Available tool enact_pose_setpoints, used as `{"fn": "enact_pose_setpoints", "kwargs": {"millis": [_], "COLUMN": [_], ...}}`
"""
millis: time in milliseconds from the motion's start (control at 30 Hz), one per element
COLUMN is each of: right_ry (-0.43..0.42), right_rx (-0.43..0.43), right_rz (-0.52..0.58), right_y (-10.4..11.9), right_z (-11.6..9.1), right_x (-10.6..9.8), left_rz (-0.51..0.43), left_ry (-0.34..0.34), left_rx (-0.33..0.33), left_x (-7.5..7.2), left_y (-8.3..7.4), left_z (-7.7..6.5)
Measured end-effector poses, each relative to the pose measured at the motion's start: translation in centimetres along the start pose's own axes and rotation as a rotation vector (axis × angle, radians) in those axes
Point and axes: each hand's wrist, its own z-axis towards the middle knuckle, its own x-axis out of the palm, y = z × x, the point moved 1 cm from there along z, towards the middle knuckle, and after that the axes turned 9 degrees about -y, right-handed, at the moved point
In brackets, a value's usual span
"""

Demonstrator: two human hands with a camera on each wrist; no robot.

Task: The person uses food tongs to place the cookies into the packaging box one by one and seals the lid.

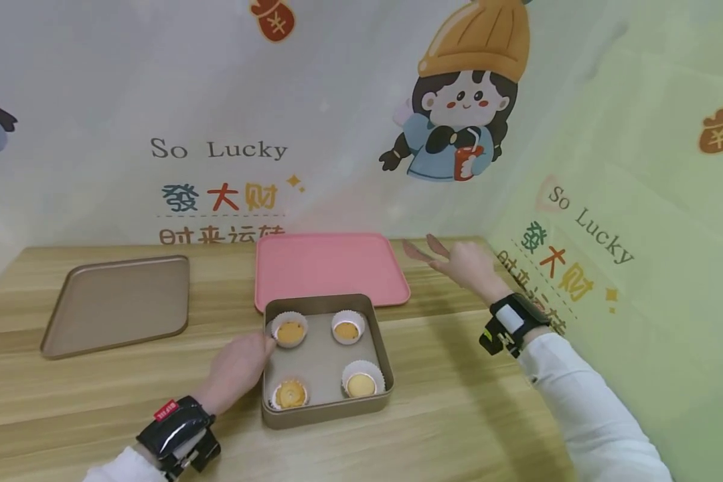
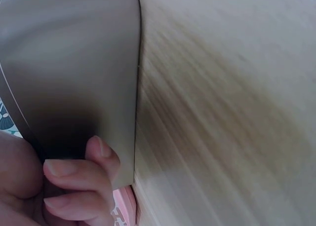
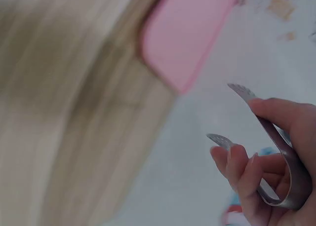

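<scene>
Backdrop: smooth pale sheeting [image 1: 337, 100] with cartoon prints and lettering, lightly creased, rising behind the bench and on the right.
Bench: flat top [image 1: 446, 428] in light wood grain, with long yellowish-brown streaks.
Pink tray: a shallow matt rectangle [image 1: 331, 268] with rounded corners and a low lip, at the back of the bench by the backdrop.
Brown tray: a thin, dull-sheened rectangle [image 1: 120, 304] with a narrow raised rim, lying apart on the left.
Square pan: deep, bronze-brown and metallic-looking [image 1: 322, 361], rounded at the corners, its smooth walls upright; it stands just in front of the pink tray and partly overlaps it in the head view.
Right hand: raised [image 1: 472, 271] right of the pink tray, fingers wrapped around the tongs.
Left hand: at the left side of the square pan [image 1: 237, 368], fingers curled against its outer wall, thumb by the rim, gripping it.
Tongs: one bent strip of greyish metal [image 3: 298, 184], U-shaped, tips apart with nothing between them.
Paper cups: four, white and finely pleated [image 1: 358, 367], one near each corner inside the square pan.
Pastries: small, round, golden to pale yellow [image 1: 290, 395], one in each cup; the front-left one has a crimped edge.
</scene>
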Motion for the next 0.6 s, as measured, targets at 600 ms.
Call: {"fn": "enact_pose_setpoints", "kwargs": {"millis": [600], "right_ry": [0.244], "right_rx": [0.561], "right_rz": [0.255], "right_y": [-0.5], "right_z": [-0.7], "right_x": [8.4], "left_rz": [0.003], "left_ry": [-0.056], "left_rx": [0.05], "left_x": [0.1], "left_y": [0.3], "left_z": [-0.3]}}
